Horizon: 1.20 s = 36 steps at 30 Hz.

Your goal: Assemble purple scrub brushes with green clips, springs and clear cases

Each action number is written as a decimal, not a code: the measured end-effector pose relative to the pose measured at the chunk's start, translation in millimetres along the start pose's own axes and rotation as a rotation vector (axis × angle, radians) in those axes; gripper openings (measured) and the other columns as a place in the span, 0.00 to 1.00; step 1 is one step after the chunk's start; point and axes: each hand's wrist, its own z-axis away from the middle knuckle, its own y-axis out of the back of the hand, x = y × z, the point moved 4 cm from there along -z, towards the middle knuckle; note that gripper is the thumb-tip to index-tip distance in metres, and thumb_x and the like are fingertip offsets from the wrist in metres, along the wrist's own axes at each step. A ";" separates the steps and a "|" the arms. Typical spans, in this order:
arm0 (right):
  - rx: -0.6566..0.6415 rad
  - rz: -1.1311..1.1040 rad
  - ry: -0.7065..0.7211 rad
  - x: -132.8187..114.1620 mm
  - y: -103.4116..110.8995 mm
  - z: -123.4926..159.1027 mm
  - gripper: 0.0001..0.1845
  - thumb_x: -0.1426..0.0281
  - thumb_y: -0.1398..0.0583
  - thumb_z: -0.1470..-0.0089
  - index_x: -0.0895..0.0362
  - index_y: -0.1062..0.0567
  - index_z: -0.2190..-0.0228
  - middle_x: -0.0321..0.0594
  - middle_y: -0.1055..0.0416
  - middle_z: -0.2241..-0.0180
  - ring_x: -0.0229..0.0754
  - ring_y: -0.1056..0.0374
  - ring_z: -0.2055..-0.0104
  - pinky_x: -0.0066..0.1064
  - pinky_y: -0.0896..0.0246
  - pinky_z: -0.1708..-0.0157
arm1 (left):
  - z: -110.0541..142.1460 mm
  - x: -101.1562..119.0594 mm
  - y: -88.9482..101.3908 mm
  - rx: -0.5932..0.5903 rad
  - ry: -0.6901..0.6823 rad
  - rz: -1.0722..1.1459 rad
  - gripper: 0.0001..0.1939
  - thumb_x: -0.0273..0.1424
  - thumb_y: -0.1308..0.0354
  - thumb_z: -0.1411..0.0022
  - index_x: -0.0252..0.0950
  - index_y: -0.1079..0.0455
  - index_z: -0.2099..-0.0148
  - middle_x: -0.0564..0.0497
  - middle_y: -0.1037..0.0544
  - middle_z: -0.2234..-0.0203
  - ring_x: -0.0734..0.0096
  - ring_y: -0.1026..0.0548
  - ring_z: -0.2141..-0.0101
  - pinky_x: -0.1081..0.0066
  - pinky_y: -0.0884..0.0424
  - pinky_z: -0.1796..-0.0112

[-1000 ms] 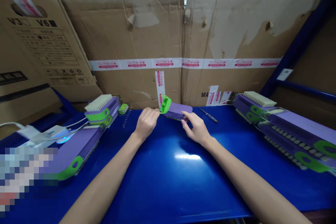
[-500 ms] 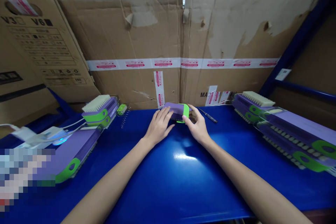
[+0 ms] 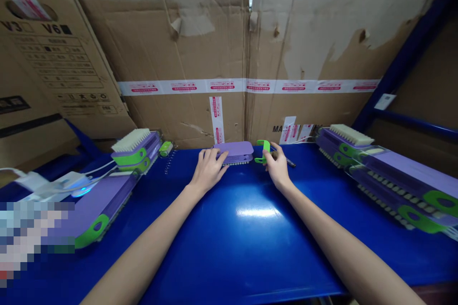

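A purple brush body (image 3: 234,151) lies bristles-down at the back middle of the blue table (image 3: 229,238). My left hand (image 3: 208,168) rests on its left end, fingers curled over it. My right hand (image 3: 276,166) pinches a green plastic handle piece (image 3: 264,150), held just right of the brush and apart from it. Behind my right hand a small screwdriver (image 3: 289,162) lies on the table, partly hidden.
Rows of purple brushes with green handles lie at the left (image 3: 134,152) and the right (image 3: 386,174). A small green part (image 3: 165,148) and a row of screws (image 3: 171,159) sit at the back left. White cables and a glowing device (image 3: 77,183) lie far left. Cardboard boxes (image 3: 229,57) wall the back.
The green piece moved from the brush's left end, across it, to off its right end in my right hand. My left hand shifted onto the brush's left end.
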 end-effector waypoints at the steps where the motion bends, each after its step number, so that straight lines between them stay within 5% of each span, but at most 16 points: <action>1: 0.012 -0.067 -0.077 2.5 0.1 -0.3 0.31 0.55 0.42 0.52 0.57 0.39 0.50 0.31 0.35 0.75 0.35 0.37 0.80 0.25 0.41 0.83 | 0.2 -0.2 0.3 0.007 -0.002 -0.001 0.20 0.36 0.51 0.37 0.34 0.35 0.45 0.38 0.30 0.56 0.53 0.33 0.56 0.54 0.37 0.55; 8: -0.100 -0.366 -0.319 -0.6 -10.6 7.1 0.29 0.64 0.36 0.57 0.55 0.38 0.53 0.28 0.32 0.78 0.38 0.29 0.78 0.31 0.29 0.77 | -1.7 1.2 1.9 0.019 0.003 0.043 0.23 0.41 0.50 0.38 0.32 0.34 0.47 0.36 0.31 0.52 0.51 0.33 0.50 0.48 0.44 0.46; 28: -0.202 -0.381 -0.365 -5.8 -16.5 10.4 0.24 0.65 0.34 0.53 0.57 0.32 0.55 0.31 0.30 0.77 0.35 0.30 0.79 0.32 0.26 0.75 | -39.9 28.6 -12.5 -0.130 0.021 0.084 0.36 0.48 0.47 0.42 0.35 0.45 0.37 0.34 0.42 0.40 0.47 0.45 0.39 0.47 0.51 0.42; 36: -0.199 -0.382 -0.375 -4.2 -16.4 10.0 0.28 0.65 0.33 0.55 0.58 0.34 0.53 0.31 0.30 0.79 0.37 0.28 0.78 0.30 0.26 0.74 | -38.6 22.6 -21.1 -0.149 0.030 0.105 0.29 0.48 0.49 0.40 0.37 0.36 0.43 0.39 0.33 0.44 0.53 0.36 0.44 0.53 0.43 0.44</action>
